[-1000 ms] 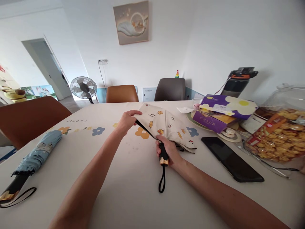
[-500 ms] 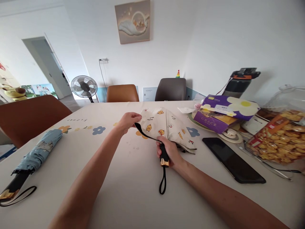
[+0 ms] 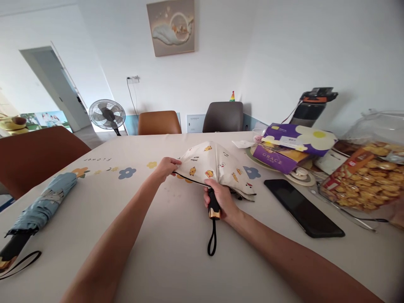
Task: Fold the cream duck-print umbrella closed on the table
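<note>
A cream umbrella (image 3: 217, 162) printed with small yellow cartoon figures lies partly folded over the table, its canopy loose and its black handle toward me. My right hand (image 3: 221, 200) is wrapped round the handle's upper end, thumb up against the canopy edge. From the gold-coloured handle end hangs a black wrist loop (image 3: 212, 242). My left hand (image 3: 167, 167) pinches the left corner of the canopy between thumb and fingers, pulling the fabric out sideways. A second umbrella, blue and furled (image 3: 44, 206), rests at the far left, apart from both hands.
To the right lie a black phone (image 3: 303, 208), a purple box (image 3: 277, 158), a bag of snacks (image 3: 372, 176) and a dark bottle (image 3: 311, 107). Chairs (image 3: 159, 123) stand beyond the far edge of the table (image 3: 164, 261), with a fan (image 3: 107, 115) behind.
My left hand has drawn the canopy corner slightly left and down, so the fabric is spread flatter. My right hand keeps its hold on the handle. The whole view has shifted a little.
</note>
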### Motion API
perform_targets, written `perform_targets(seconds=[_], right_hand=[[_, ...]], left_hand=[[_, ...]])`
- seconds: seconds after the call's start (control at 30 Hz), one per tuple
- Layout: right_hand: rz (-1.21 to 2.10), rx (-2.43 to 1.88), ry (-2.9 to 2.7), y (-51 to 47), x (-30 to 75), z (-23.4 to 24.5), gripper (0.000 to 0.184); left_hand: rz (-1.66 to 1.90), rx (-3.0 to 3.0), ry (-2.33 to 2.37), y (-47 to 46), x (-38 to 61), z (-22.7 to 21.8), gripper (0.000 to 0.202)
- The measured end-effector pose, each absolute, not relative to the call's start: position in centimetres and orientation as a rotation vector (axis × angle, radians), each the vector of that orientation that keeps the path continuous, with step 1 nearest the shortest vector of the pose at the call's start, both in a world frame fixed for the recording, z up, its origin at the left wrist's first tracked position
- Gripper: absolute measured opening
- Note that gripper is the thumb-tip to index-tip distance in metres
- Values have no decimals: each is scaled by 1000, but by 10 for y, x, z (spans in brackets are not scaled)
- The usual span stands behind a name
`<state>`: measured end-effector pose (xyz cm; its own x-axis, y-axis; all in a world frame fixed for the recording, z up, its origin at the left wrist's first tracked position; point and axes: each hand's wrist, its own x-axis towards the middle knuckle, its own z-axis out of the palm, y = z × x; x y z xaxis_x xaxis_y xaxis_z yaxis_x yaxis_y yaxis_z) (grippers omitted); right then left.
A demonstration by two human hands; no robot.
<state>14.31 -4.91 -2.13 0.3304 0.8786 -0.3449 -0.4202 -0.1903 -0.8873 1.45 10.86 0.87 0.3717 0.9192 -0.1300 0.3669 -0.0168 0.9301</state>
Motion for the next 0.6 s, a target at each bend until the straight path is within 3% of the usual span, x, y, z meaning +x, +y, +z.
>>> perform_targets(seconds=[0.33,0.47,0.6], right_hand=[[1258,-1281,-473,-52,140,-17,25],[1243,-1283,-467,-53,138,-16,24],[1255,-1237,-499,-53,137,-17,28]], left_hand=[[855,1789,1249,92,33,1,34],[968,1892,1013,61,60,11,29],[905,1938,880,34,84,9,43]])
